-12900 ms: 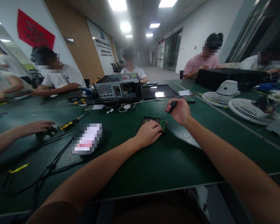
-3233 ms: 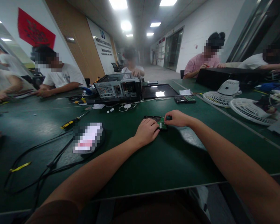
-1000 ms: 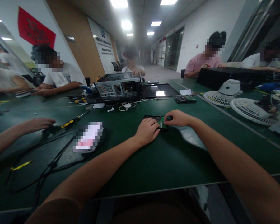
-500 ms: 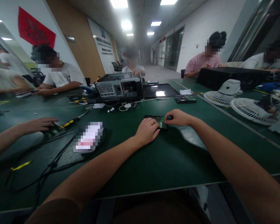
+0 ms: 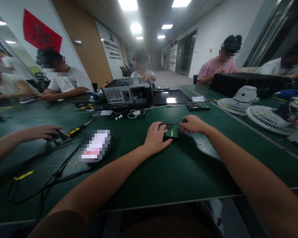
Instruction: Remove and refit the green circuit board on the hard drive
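A hard drive [image 5: 173, 131] lies on the green table in front of me, its green circuit board facing up. My left hand [image 5: 155, 135] grips its left side, with the thumb along the near edge and the fingers over the far part. Just right of the drive, my right hand [image 5: 193, 124] is closed around a small screwdriver [image 5: 184, 120] with a dark handle. A thin dark line below that hand looks like its shaft, pointing away from the drive. The screwdriver's tip is too small to make out.
Beyond the drive stand an open computer case [image 5: 126, 94] and a flat dark panel [image 5: 172, 97]. Another hard drive [image 5: 198, 106] lies further right, near white fan parts [image 5: 238, 102]. At left are a phone [image 5: 95, 145], a yellow-black screwdriver [image 5: 75, 130], black cables and another person's hand [image 5: 43, 132].
My right hand has moved right, off the hard drive, taking the screwdriver with it. More of the green board shows. My left hand stays on the drive, its thumb more spread.
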A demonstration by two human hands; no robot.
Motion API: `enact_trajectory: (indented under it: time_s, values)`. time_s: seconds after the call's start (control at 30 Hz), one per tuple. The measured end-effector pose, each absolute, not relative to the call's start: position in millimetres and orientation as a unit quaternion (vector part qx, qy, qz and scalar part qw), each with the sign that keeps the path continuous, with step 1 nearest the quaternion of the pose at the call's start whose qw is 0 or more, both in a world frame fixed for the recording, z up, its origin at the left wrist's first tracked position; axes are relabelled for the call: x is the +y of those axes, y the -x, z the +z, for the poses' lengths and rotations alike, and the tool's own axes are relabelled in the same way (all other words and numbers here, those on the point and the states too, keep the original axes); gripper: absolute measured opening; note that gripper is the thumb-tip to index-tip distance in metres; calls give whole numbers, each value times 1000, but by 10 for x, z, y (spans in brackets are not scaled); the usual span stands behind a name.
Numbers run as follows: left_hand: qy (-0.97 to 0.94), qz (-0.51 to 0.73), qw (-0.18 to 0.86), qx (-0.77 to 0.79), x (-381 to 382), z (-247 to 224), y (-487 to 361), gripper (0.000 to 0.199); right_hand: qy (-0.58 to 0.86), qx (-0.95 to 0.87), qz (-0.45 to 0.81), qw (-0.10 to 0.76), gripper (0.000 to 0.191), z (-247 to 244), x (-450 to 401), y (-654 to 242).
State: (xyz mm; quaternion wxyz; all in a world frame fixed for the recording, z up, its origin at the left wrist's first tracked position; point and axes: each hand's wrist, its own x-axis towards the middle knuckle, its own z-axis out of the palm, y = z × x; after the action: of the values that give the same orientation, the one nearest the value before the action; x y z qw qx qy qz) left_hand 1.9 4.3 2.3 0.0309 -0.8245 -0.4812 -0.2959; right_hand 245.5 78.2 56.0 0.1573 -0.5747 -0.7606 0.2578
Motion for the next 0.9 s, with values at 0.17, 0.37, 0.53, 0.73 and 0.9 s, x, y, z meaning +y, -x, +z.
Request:
enact_trajectory:
  time_s: [0.17,0.37,0.53,0.73,0.9]
  values:
    - [787,-306,-9,-535,105,-73,21,88,566,-727,343,183,17,439,846,-2436]
    - [773,-329,-22,-542,130,-130,27,95,544,-713,385,217,14,399,852,-2422]
    - [772,-329,4,-543,116,-121,19,86,548,-677,418,258,16,353,873,-2403]
    - [819,-294,52,-489,76,-40,-5,61,551,-670,386,314,31,437,868,-2389]
    - [880,-253,61,-398,30,41,-16,38,476,-583,482,448,27,575,882,-2420]
